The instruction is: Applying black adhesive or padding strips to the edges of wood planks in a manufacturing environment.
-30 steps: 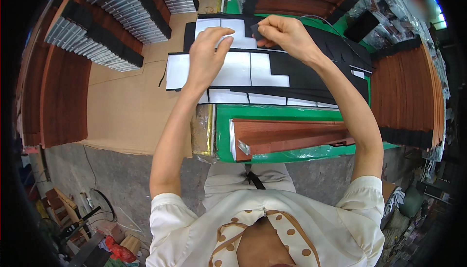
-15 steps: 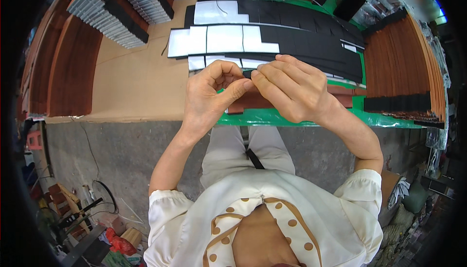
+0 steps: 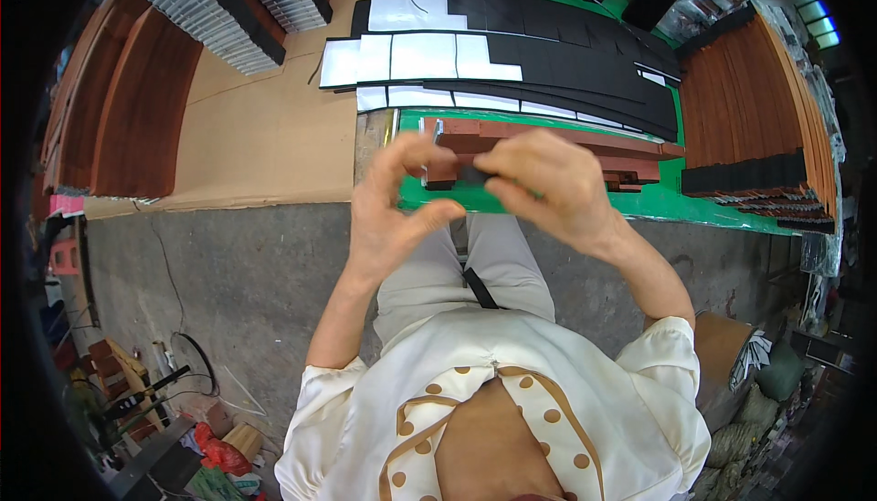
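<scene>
My right hand (image 3: 557, 190) pinches a small black piece (image 3: 472, 175) between thumb and fingers; motion blurs it, so its exact kind does not show. Facing it, my left hand (image 3: 384, 204) has thumb and forefinger spread, with nothing between them. Both hands are raised over the front edge of the table. Beneath and behind them lie reddish-brown bars (image 3: 548, 138) on a green covering (image 3: 512, 196). Farther back are black strips (image 3: 585, 63), some with white faces (image 3: 420, 55), laid in overlapping rows.
Stacks of brown panels with black ends stand at the left (image 3: 146, 108) and right (image 3: 744, 108). Silvery-edged stacks (image 3: 206, 21) rise at the back left beside tan board (image 3: 265, 136). A black phone-like slab (image 3: 650, 1) lies back right. Grey floor (image 3: 247, 273) lies below.
My left thumb and forefinger have parted and come away from the black piece, which stays in my right hand. Both hands have shifted slightly toward me, uncovering more of the brown bars.
</scene>
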The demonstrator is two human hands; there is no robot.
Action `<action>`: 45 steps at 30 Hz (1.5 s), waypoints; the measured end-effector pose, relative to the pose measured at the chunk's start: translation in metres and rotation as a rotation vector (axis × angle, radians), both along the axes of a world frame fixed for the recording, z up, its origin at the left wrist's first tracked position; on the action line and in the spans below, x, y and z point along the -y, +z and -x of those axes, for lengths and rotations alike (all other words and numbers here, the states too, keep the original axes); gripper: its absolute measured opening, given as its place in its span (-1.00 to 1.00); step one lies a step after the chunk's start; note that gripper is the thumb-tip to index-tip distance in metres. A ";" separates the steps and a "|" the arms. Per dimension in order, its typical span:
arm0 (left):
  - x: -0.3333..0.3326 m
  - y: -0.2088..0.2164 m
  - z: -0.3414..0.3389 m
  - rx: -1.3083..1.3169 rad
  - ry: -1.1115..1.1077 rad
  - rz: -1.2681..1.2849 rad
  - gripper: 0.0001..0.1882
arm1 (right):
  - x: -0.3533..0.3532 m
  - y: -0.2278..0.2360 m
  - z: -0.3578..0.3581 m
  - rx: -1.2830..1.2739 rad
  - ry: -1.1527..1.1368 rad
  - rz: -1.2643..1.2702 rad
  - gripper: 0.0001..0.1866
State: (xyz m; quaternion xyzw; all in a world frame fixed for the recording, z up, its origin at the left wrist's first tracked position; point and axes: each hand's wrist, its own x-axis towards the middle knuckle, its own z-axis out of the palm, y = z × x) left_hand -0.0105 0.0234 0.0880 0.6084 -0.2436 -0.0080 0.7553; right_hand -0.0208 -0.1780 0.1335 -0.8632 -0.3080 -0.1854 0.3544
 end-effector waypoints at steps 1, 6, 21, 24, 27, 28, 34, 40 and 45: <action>-0.003 -0.003 -0.009 0.028 0.103 -0.184 -0.48 | 0.001 -0.003 -0.007 -0.001 -0.002 0.005 -0.72; 0.003 -0.014 -0.033 0.113 0.203 -0.433 -0.56 | -0.006 -0.021 -0.031 -0.143 -0.175 -0.131 -0.78; 0.010 -0.023 -0.045 0.094 0.199 -0.395 -0.76 | -0.011 -0.027 -0.038 -0.229 -0.187 -0.129 -0.76; 0.010 -0.024 -0.045 0.095 0.206 -0.412 -0.77 | -0.012 -0.027 -0.038 -0.230 -0.192 -0.134 -0.77; 0.009 -0.024 -0.045 0.084 0.202 -0.408 -0.77 | -0.012 -0.028 -0.038 -0.224 -0.190 -0.137 -0.77; 0.009 -0.024 -0.045 0.083 0.202 -0.408 -0.77 | -0.012 -0.028 -0.038 -0.212 -0.186 -0.136 -0.78; 0.009 -0.025 -0.044 0.097 0.207 -0.402 -0.77 | -0.013 -0.029 -0.038 -0.193 -0.175 -0.123 -0.80; 0.018 -0.022 -0.042 0.166 0.232 -0.398 -0.74 | -0.007 -0.039 -0.039 -0.047 -0.187 -0.075 -0.77; 0.016 -0.042 -0.043 0.614 0.426 -0.496 -0.63 | -0.015 -0.054 -0.032 0.281 -0.249 0.097 -0.64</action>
